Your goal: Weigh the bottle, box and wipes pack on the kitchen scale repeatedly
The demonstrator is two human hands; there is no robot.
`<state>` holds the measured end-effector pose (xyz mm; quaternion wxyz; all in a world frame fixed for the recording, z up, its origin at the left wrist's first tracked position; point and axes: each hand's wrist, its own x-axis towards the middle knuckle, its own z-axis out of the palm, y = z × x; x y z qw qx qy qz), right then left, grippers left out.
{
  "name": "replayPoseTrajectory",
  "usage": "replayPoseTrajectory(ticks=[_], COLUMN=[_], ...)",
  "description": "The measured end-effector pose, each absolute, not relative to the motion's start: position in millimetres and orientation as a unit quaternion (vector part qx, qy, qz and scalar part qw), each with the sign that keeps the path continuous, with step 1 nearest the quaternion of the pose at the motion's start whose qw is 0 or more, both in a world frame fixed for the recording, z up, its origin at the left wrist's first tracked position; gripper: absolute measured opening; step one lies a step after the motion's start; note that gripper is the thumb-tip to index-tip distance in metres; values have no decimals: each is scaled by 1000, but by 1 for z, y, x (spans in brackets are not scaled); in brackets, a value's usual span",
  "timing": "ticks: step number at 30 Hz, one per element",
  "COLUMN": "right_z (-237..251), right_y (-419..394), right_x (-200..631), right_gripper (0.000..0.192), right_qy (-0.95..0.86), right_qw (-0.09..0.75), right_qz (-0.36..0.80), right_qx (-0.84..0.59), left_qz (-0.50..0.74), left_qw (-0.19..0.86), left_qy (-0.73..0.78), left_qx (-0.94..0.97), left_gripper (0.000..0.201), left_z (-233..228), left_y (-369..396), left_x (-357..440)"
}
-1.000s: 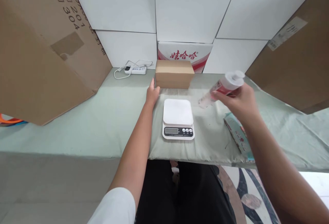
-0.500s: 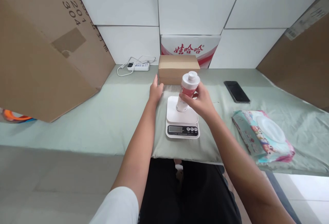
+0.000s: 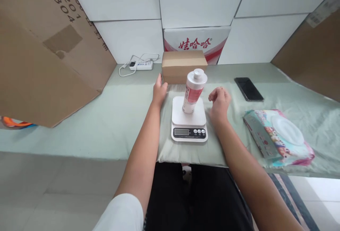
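While the right hand point(image 3: 219, 100) rests on the green cloth point(image 3: 106, 117) just to the right of the scale point(image 3: 189, 120), its fingers are loosely curled and hold nothing. It lies near the bottle point(image 3: 193, 90) without touching it; a clear gap separates the knuckles from the bottle body. On the opposite side, the left hand point(image 3: 159, 91) lies palm down and flat on the cloth, fingers extended and together, empty. Its fingertips reach up beside the near left corner of the small cardboard box point(image 3: 183, 65); contact with the box cannot be confirmed.

Between the two hands, the white bottle with a red label stands on the white platform of the scale, cap up, appearing to lean slightly toward the right hand. It sits toward the far half of the platform. The scale display and buttons face the person.

Behind the scale, the small cardboard box stands against a red and white carton point(image 3: 195, 41). A white power strip point(image 3: 141, 65) with its cable lies far left of the box. To the right, a black phone point(image 3: 248, 89) lies flat, and a pack of wet wipes point(image 3: 278, 137) lies nearer the table edge. Large brown cartons point(image 3: 39, 54) flank the work area.
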<state>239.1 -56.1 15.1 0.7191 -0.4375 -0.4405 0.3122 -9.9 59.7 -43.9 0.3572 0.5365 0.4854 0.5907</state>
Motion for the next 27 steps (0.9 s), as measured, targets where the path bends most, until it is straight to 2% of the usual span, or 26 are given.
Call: replayPoseTrajectory(ticks=[3,14,16,19,27], right_z=[16,21,24,27,17], right_y=[-57,-63,-62,-60,-56], right_x=[238,236,236,237,234], right_gripper=[57,49,39,14,56], right_qy=[-445,-464,-485,-512,-618], right_qw=[698,705,712,691,553], right_qz=[295,295,311,373,497], right_qx=[-478,-447,-401,-348,-255], left_qz=[595,603,604,606,609], left_qw=[357,362,363,368,370], left_qy=[500,498,498,493,487], left_qx=[518,507,506,504,505], left_gripper=[86,86,87,88,84], left_z=[-43,-41,-41,-41,-40], left_y=[59,56,56,56,54], left_x=[-8,-7,-6,-6,-6])
